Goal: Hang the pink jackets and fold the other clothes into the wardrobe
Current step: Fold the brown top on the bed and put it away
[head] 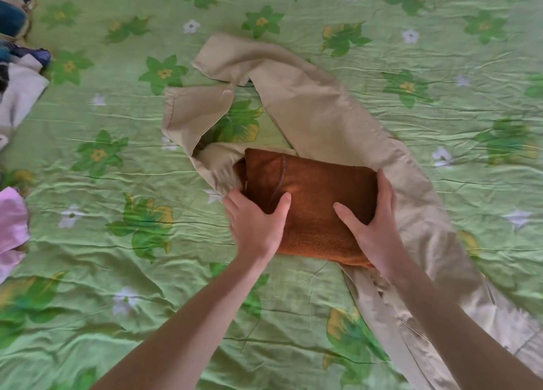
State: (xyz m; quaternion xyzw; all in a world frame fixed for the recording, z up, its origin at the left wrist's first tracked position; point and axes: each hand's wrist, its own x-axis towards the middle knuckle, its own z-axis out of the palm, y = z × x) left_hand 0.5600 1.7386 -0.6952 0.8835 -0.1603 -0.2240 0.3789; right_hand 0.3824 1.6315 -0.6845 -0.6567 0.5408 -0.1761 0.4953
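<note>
A person's two hands clasp a folded rust-orange knit garment near the centre of a bed covered by a green floral sheet, the bundle resting partly on a pair of beige trousers that sprawl unfolded from 11 o'clock round to 5 o'clock. The left hand grips the bundle's left end, thumb laid over the top and fingers tucked round its edge at 9 o'clock; the right hand holds the right end the same way, thumb on top and fingers wrapped round the side at 3 o'clock. The fold appears finished, a compact rectangle, so the step in hand looks to be lifting the orange piece clear for the wardrobe, which is out of view. That move likely calls for an even squeeze from both sides and a level lift, so the layers do not slip open or drag the trousers beneath. A pink garment, probably one of the jackets to be hung, lies at the bed's edge at 9 o'clock, well apart from the hands, and a heap of mixed clothes sits at 10 o'clock. The trousers evidently still await folding.
</note>
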